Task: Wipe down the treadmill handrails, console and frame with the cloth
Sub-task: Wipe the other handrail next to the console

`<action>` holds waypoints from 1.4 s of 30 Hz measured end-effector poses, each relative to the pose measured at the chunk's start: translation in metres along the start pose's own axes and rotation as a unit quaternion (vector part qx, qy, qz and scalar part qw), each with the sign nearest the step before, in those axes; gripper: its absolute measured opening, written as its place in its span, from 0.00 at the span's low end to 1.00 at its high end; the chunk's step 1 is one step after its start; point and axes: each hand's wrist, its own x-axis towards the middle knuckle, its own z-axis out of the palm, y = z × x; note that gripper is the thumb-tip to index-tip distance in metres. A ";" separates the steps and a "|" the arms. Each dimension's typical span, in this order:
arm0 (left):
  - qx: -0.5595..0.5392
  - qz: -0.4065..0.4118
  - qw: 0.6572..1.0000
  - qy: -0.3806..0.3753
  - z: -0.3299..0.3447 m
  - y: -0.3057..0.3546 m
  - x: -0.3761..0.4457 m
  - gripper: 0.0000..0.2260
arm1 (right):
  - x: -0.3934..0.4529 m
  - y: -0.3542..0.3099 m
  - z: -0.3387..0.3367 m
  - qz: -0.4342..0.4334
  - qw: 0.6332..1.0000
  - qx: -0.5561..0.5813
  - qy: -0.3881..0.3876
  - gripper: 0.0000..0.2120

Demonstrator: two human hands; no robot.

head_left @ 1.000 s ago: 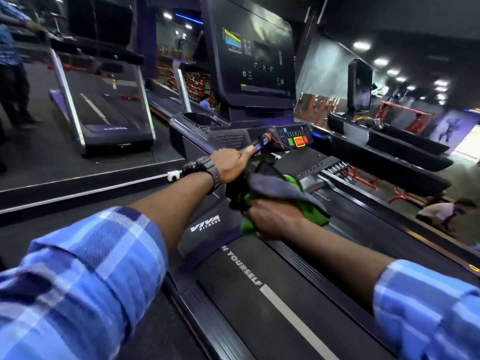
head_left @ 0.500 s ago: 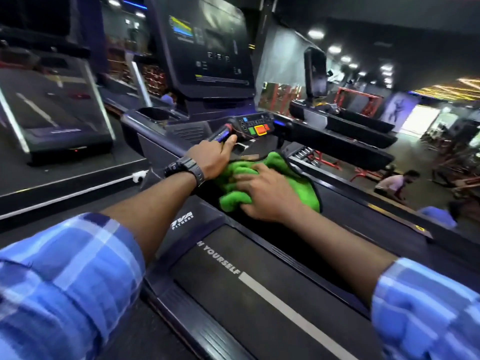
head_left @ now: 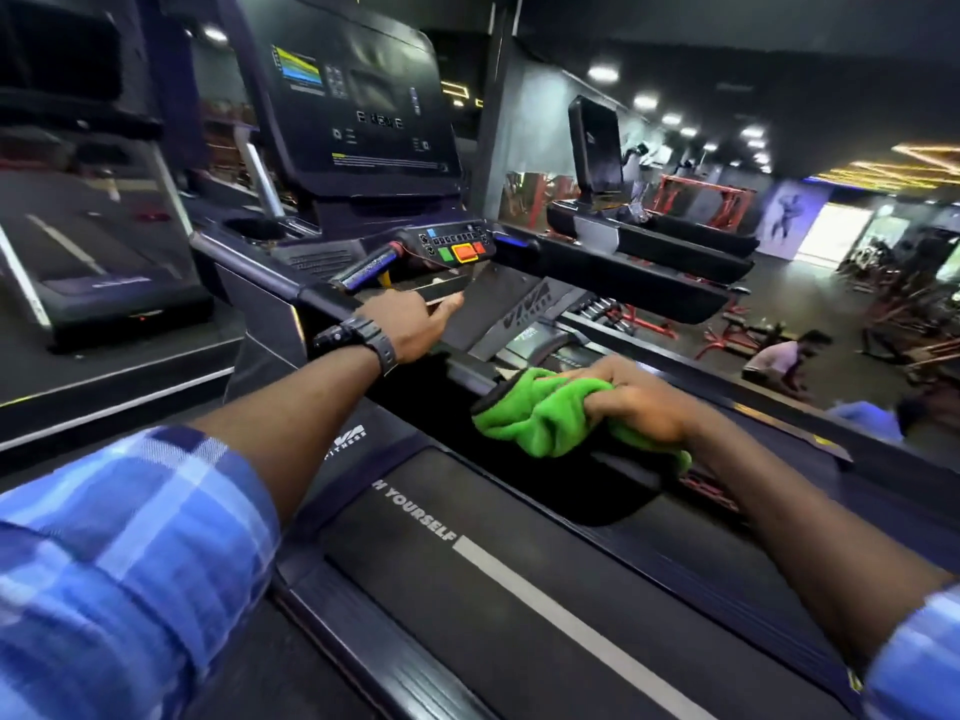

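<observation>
Room: dim gym with ceiling spots, red racks at 2 o'clock, a crouching person at 3 o'clock.
Writing: "VIVA FITNESS" on the motor cover; "H YOURSELF" beside a white stripe on the ribbed belt.
Console: glossy black screen at 12 o'clock; green, orange and red buttons below.
Left hand: watch on wrist, curled on the tubular handrail, index finger out.
Right hand: fingers clenched on the cloth.
Cloth: fluffy green, bunched against the frame at 3 o'clock.
</observation>
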 end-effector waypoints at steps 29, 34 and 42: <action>0.116 -0.226 0.967 0.004 0.014 0.043 0.006 0.21 | 0.068 0.073 0.010 0.052 0.908 0.416 -0.016 0.10; 0.111 -0.247 0.962 -0.026 0.015 0.024 0.019 0.15 | 0.147 0.034 0.016 -0.006 0.934 0.357 -0.023 0.12; 0.133 -0.330 0.934 0.017 0.017 0.025 0.046 0.14 | 0.237 0.048 0.045 0.012 0.899 0.436 -0.048 0.10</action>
